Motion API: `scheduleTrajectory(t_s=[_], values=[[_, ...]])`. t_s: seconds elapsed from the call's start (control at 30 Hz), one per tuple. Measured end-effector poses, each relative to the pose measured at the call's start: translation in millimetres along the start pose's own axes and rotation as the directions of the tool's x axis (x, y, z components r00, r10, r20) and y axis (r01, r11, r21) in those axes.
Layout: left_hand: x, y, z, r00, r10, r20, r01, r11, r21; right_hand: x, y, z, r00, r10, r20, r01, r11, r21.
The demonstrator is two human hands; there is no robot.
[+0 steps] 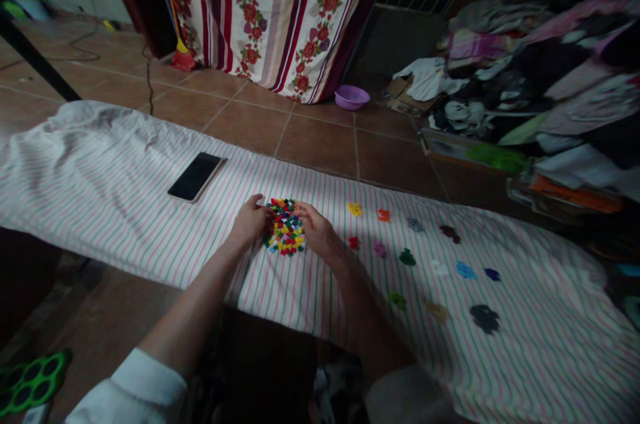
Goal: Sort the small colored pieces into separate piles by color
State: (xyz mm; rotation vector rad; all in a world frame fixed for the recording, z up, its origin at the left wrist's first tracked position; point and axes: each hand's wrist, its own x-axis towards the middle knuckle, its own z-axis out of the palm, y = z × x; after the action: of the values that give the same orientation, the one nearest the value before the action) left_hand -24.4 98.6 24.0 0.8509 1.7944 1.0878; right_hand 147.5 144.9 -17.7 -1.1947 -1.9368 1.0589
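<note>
A mixed heap of tiny coloured pieces (285, 231), red, yellow, green, blue, white and orange, lies on the striped cloth (225, 177). At the heap's left edge rests my left hand (250, 223), its fingers slightly bent and apart, seemingly holding nothing. From the right side my right hand (319, 232) reaches in, its fingers stretched over the upper right edge of the heap. Small single-colour piles are spread to the right, among them yellow (355, 209), orange (383, 215), red (354, 243), dark green (407, 257), light blue (466, 269) and black (484, 319). The pieces' exact kind is too small to tell.
A phone (196, 177) lies on the cloth left of my hands. Beyond the cloth's far edge are the tiled floor (320, 137), a purple basin (352, 98), a floral curtain (280, 11) and a broom (183, 54). Heaped clothes (550, 71) fill the right background.
</note>
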Motion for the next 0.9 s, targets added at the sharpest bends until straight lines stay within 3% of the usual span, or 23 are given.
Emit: scheduleTrajectory(t_s=[0.07, 0.13, 0.33, 0.43, 0.57, 0.67, 0.77, 0.83, 0.9], values=[[-4.7, 6.6, 0.8, 0.998, -0.061, 0.026, 0.065, 0.976, -0.209, 1.8, 0.4, 3.0, 1.000, 0.000, 0.007, 0.000, 0.996, 0.085], [-9.6, 13.7, 0.6, 0.995, -0.090, 0.044, 0.099, 0.943, -0.317, 2.9, -0.6, 5.6, 1.000, 0.005, 0.014, -0.007, 0.986, 0.164], [-18.7, 26.9, -4.5, 0.994, -0.097, 0.046, 0.107, 0.930, -0.351, 3.4, -15.1, 7.3, 0.998, -0.010, 0.062, -0.011, 0.943, 0.333], [-22.8, 29.9, -8.4, 0.996, -0.048, 0.071, 0.069, 0.939, -0.337, 2.0, -22.3, -2.4, 1.000, -0.011, 0.024, 0.004, 0.964, 0.264], [-28.3, 28.7, -15.8, 0.992, -0.046, 0.118, 0.080, 0.950, -0.301, -4.7, -23.6, -23.0, 0.999, -0.011, -0.053, 0.010, 1.000, -0.016], [-31.0, 23.6, -25.2, 0.990, -0.054, 0.134, 0.079, 0.979, -0.190, -13.9, -22.1, -32.6, 0.999, 0.034, -0.016, -0.036, 0.981, -0.192], [-32.9, 17.9, -33.7, 0.995, -0.019, 0.099, 0.006, 0.991, 0.134, -22.2, -20.4, -33.2, 0.993, 0.095, 0.069, -0.069, 0.949, -0.309], [-34.3, 15.2, -35.4, 0.996, 0.050, 0.078, -0.077, 0.917, 0.391, -25.2, -18.5, -30.1, 0.991, 0.097, 0.091, -0.059, 0.934, -0.353], [-35.2, 13.3, -32.9, 0.990, 0.106, 0.089, -0.137, 0.836, 0.532, -25.8, -16.1, -25.9, 0.994, 0.075, 0.079, -0.045, 0.941, -0.337]])
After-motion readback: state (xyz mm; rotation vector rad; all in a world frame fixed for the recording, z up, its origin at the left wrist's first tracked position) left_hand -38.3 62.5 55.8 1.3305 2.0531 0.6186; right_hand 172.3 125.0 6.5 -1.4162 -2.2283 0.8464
